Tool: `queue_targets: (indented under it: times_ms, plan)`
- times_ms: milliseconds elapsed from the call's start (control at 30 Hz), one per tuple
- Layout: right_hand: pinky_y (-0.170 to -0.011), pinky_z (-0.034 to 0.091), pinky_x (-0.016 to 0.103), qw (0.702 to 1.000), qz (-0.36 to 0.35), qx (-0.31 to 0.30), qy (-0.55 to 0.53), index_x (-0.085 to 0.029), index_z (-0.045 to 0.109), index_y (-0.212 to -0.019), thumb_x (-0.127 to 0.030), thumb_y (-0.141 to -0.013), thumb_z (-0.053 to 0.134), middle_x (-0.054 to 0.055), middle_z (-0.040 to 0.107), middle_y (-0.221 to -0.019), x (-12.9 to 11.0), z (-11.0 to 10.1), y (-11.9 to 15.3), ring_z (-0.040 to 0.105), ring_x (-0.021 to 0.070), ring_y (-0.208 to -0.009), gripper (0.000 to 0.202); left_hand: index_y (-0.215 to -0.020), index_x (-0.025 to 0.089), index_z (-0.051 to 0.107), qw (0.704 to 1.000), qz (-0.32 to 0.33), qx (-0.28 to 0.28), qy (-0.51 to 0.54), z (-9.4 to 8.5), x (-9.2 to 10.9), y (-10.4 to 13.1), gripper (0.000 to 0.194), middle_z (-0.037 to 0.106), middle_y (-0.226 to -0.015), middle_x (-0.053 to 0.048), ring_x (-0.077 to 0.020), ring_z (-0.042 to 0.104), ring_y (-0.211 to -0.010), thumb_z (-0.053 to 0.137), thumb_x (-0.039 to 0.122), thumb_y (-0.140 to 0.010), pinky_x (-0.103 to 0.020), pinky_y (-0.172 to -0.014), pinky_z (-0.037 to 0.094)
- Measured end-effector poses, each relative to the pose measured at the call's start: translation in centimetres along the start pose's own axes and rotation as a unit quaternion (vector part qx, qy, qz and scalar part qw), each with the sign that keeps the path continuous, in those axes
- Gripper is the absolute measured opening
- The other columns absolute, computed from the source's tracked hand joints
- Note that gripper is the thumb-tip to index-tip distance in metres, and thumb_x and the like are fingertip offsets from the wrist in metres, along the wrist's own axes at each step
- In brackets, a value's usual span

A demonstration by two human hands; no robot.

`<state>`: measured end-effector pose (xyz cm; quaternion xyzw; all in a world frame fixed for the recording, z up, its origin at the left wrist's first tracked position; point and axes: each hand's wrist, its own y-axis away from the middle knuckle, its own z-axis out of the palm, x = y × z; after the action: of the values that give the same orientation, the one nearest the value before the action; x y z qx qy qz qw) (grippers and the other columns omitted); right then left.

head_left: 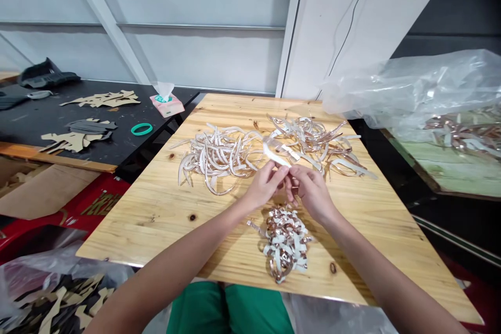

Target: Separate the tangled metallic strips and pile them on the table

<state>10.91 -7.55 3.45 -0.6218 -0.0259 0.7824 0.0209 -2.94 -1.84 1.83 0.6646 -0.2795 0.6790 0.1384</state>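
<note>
My left hand (267,183) and my right hand (313,191) meet above the middle of the wooden table (164,219). Both pinch the near end of a curved white strip (274,155), whose far part bends up and away to the left. Beyond it, on the left, lies a loose heap of white and copper-coloured shiny strips (217,159). A second heap of similar strips (313,135) spreads out at the back right. Just below my hands sits a pile of short curled white and copper strip pieces (287,242).
On the left, a black table (117,141) bears beige cut pieces (105,98), a tissue pack (167,104) and a green ring (141,129). A plastic bag of scraps (58,302) stands at lower left. Clear plastic sheeting (415,81) hangs over more strips at right.
</note>
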Motion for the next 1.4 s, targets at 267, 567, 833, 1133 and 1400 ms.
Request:
queue_targets:
  times_ms: [267, 567, 833, 1133, 1400]
  plan:
    - [-0.045, 0.039, 0.021, 0.982, -0.043, -0.028, 0.18, -0.018, 0.055, -0.067, -0.044, -0.098, 0.051, -0.003, 0.054, -0.052, 0.6, 0.2, 0.5, 0.049, 0.01, -0.045, 0.04, -0.065, 0.018, 0.055, 0.988, 0.024, -0.032, -0.151, -0.1, -0.6, 0.0, 0.054, 0.06, -0.057, -0.002, -0.0148, 0.058, -0.059, 0.034, 0.054, -0.101, -0.026, -0.062, 0.047]
    - [-0.049, 0.042, 0.024, 0.983, -0.037, -0.071, 0.168, -0.019, 0.056, -0.069, -0.038, -0.1, 0.05, -0.002, 0.057, -0.056, 0.0, -0.7, 0.1, 0.052, 0.0121, -0.049, 0.037, -0.074, 0.016, 0.057, 0.994, -0.01, -0.037, -0.105, 0.2, -0.6, -0.2, 0.064, 0.059, -0.056, -0.001, -0.0128, 0.055, -0.052, 0.031, 0.071, -0.094, -0.024, -0.051, 0.041]
    - [-0.053, 0.052, 0.028, 0.986, -0.022, -0.138, 0.09, -0.018, 0.064, -0.089, -0.048, -0.1, 0.052, 0.004, 0.069, -0.072, 0.5, -0.5, 0.1, 0.064, 0.0159, -0.057, 0.034, -0.075, 0.02, 0.049, 0.985, -0.079, -0.075, 0.132, 0.5, -1.4, -0.3, 0.062, 0.045, -0.037, 0.006, -0.0162, 0.057, -0.038, 0.038, 0.08, -0.086, -0.026, -0.044, 0.05]
    - [-0.058, 0.056, 0.028, 0.987, -0.031, -0.132, 0.08, -0.019, 0.068, -0.086, -0.044, -0.097, 0.058, 0.003, 0.069, -0.074, 0.1, -0.7, 0.1, 0.066, 0.016, -0.061, 0.03, -0.079, 0.02, 0.045, 0.984, -0.061, -0.072, 0.148, 0.8, -0.6, -0.1, 0.058, 0.046, -0.039, 0.008, -0.0127, 0.053, -0.035, 0.047, 0.078, -0.084, -0.022, -0.04, 0.046]
    - [-0.065, 0.059, 0.031, 0.985, -0.046, -0.129, 0.108, -0.018, 0.071, -0.097, -0.046, -0.099, 0.055, 0.006, 0.073, -0.082, 0.3, -0.4, 0.2, 0.068, 0.0168, -0.065, 0.032, -0.066, 0.02, 0.045, 0.978, -0.052, -0.115, 0.165, 0.1, -1.0, -0.7, 0.059, 0.039, -0.036, 0.008, -0.0115, 0.051, -0.036, 0.039, 0.075, -0.089, -0.023, -0.044, 0.046]
